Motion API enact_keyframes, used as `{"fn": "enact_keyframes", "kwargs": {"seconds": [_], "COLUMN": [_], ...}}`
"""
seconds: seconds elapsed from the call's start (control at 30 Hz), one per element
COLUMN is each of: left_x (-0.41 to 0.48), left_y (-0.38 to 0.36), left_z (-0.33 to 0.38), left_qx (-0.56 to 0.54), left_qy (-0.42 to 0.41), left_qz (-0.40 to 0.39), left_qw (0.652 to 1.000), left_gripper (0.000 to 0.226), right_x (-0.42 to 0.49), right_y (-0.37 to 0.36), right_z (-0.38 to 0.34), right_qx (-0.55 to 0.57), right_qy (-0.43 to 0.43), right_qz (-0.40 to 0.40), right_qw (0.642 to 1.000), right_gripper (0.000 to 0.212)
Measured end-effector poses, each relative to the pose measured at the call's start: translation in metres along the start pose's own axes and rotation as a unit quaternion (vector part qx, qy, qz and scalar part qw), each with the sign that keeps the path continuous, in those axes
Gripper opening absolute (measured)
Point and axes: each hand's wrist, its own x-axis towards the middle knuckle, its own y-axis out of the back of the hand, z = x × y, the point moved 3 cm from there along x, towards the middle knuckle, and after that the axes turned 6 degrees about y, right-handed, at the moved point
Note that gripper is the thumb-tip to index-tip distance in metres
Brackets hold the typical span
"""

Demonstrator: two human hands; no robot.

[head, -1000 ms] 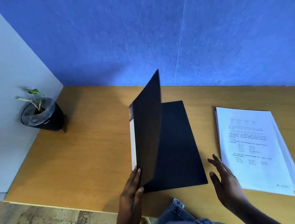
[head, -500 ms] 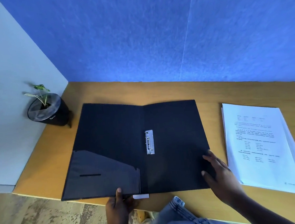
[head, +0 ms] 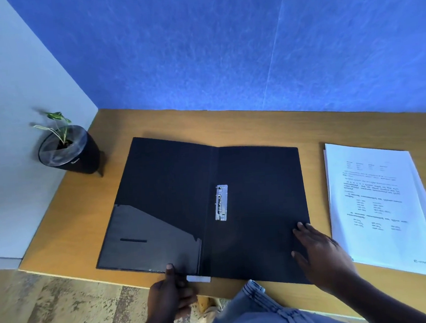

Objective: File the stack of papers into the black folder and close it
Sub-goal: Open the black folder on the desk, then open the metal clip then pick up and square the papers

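Head view showed the folder (head: 200,208) lying open on the desk (head: 88,209), clip (head: 221,203) at its spine. The left hand (head: 170,296) pinched the near edge — thumb on top; the right hand (head: 321,257) lay flat and open on the right cover, holding nothing. The papers (head: 378,207) sat just beside it, untouched. Fanned sheets might slip apart when lifted — or miss the clip.

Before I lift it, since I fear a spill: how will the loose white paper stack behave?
The white paper stack will probably flop, being thin unbound sheets. Its already fanned right edges suggest sheets may slide apart. It lies flat on the wooden desk, so pinching an edge may be fiddly.
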Motion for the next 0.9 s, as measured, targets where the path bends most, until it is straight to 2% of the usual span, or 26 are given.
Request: {"fn": "enact_keyframes", "kwargs": {"seconds": [0.07, 0.17, 0.27, 0.43, 0.57, 0.7, 0.83, 0.9], "left_x": [-0.009, -0.019, -0.011, 0.013, 0.029, 0.036, 0.039, 0.042], "left_y": [-0.008, -0.029, -0.05, -0.079, -0.092, -0.099, -0.102, -0.103], "left_z": [-0.002, 0.015, 0.058, 0.126, 0.149, 0.162, 0.168, 0.163], "left_qx": [0.079, 0.18, 0.301, 0.44, 0.504, 0.514, 0.553, 0.552], "left_qy": [-0.014, -0.13, -0.247, -0.348, -0.347, -0.33, -0.302, -0.281], "left_qz": [-0.015, -0.066, -0.049, 0.026, 0.043, 0.038, 0.04, 0.024], "left_qw": [0.997, 0.973, 0.92, 0.827, 0.789, 0.791, 0.775, 0.784], "left_gripper": [0.062, 0.049, 0.039, 0.025, 0.02, 0.03, 0.04, 0.04], "right_x": [0.003, 0.007, 0.012, 0.019, 0.02, 0.019, 0.017, 0.017], "right_y": [0.001, 0.001, 0.003, 0.012, 0.015, 0.016, 0.016, 0.016], "right_z": [-0.002, -0.004, -0.004, -0.006, -0.01, -0.01, -0.01, -0.01], "right_qx": [-0.027, -0.051, -0.046, -0.065, -0.074, -0.049, -0.042, -0.04], "right_qy": [0.004, 0.006, 0.003, 0.0, 0.0, -0.002, 0.003, 0.006], "right_qz": [-0.023, -0.055, -0.064, -0.076, -0.089, -0.091, -0.088, -0.089], "right_qw": [0.999, 0.997, 0.997, 0.995, 0.993, 0.995, 0.995, 0.995], "right_gripper": [0.064, 0.068, 0.068, 0.065, 0.065, 0.067, 0.068, 0.068]}}
